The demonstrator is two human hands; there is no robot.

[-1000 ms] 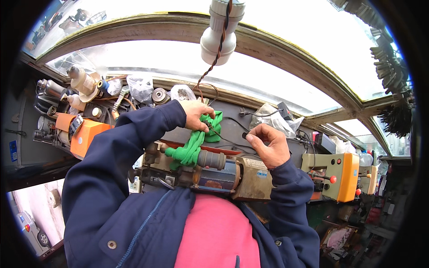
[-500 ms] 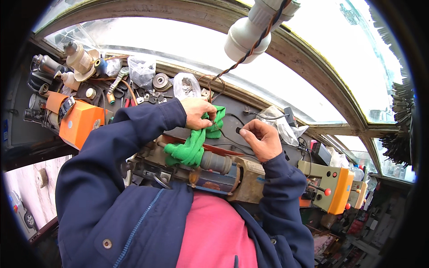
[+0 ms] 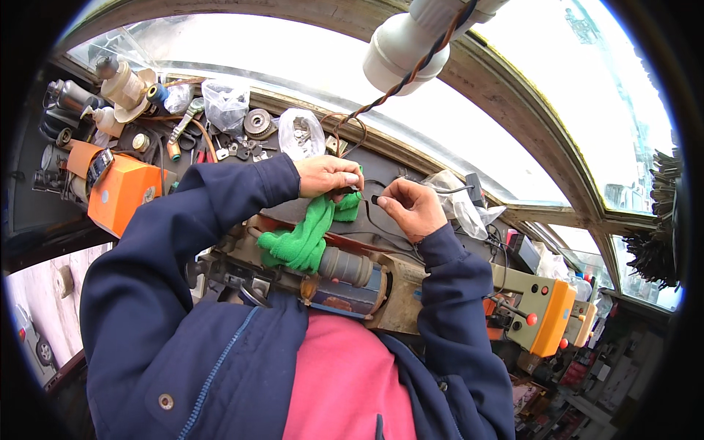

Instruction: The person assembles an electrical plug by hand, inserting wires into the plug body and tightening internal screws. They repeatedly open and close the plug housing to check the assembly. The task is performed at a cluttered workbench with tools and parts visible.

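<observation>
My left hand (image 3: pixel 327 177) is closed in a pinch above the bench, at the far end of a green cloth (image 3: pixel 299 240). Its fingertips hold a small dark piece (image 3: pixel 347 192) with a thin dark strand by it; the kind is too small to tell. Facing it from the right, my right hand (image 3: pixel 416 210) pinches a small black piece (image 3: pixel 377 199) between thumb and fingertip. A short gap separates the two pieces. The green cloth drapes over a bench machine (image 3: pixel 346 265) with a grey cylindrical part, close in front of my body.
An orange box-shaped machine (image 3: pixel 121 199) stands at left. Along the window lie keys (image 3: pixel 242 150), a toothed metal wheel (image 3: pixel 258 124) and plastic bags (image 3: pixel 226 105). A white lamp fitting (image 3: pixel 402 55) hangs overhead on twisted wire. A grey-and-orange machine (image 3: pixel 529 312) with red knobs stands at right.
My right hand has come left, closer to my left hand, with the black piece. My left hand has turned slightly, fingers more closed. The whole view has shifted a little.
</observation>
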